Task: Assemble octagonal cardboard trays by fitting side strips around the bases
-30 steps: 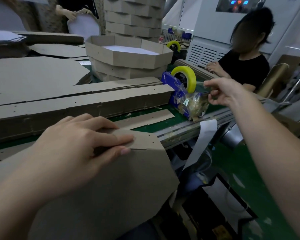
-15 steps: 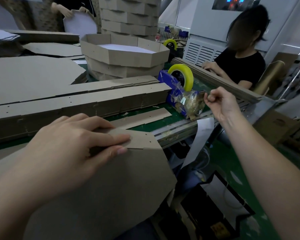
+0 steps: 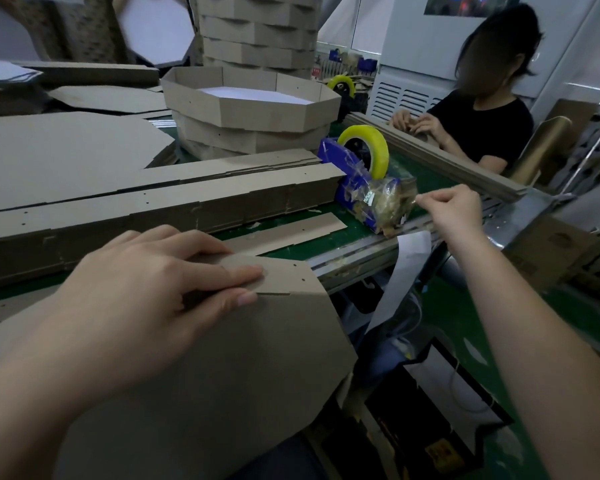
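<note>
Down from the yellow roll has come the right hand, its grip pinching what looks like a clear tape end at the dispenser, while the left hand clamps the side strip to the base at the worktop edge, ready for taping.

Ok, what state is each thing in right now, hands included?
Left hand, pinches side strip onto base edge.
Right hand, pinches what looks like a tape end beside the dispenser.
Side strip, bent along base edge, held there.
Base, tilted, gripped at its top edge.
Tape roll, upright on dispenser.
Finished tray, assembled, atop stack.
</note>
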Available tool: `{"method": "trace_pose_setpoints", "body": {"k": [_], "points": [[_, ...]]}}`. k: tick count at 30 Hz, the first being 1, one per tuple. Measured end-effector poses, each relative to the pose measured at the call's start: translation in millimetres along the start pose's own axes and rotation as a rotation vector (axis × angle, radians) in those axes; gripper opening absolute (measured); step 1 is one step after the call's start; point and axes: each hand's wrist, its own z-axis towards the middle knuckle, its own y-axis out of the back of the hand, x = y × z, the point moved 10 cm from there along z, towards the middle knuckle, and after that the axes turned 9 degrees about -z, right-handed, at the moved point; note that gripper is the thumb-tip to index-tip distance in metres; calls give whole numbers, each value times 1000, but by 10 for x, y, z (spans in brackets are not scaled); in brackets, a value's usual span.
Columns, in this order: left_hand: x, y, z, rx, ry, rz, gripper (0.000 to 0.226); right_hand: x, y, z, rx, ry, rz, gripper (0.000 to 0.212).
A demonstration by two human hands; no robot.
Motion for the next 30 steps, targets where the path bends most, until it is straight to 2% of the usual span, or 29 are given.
{"method": "trace_pose_setpoints", "body": {"k": [2, 6, 8, 13, 16, 21, 26, 30], "points": [[-16, 9, -10, -8, -4, 14, 40, -5, 83, -69, -32, 1, -64, 7], [-44, 18, -18, -36, -11, 19, 41, 138, 125, -466, -4, -51, 156, 4], [-58, 24, -5, -34, -11, 17, 42, 399, 55, -818, 92, -48, 320, 4], [-129, 60, 14, -40, -15, 43, 38, 1055, -321, -1974, 499, -82, 719, 9], [-108, 88, -5, -37, 13, 18, 38, 1253, -519, -2486, 604, -151, 826, 10], [-90, 86, -39, -1, 38, 2, 37, 1193, -745, -2776, 512, -349, 914, 16], [-110, 70, -46, 23, 41, -5, 39, 1132, -761, -2863, 397, -422, 985, 22], [-133, 45, -43, 35, 27, 18, 36, 1119, -772, -2921, 375, -459, 1001, 24]]}}
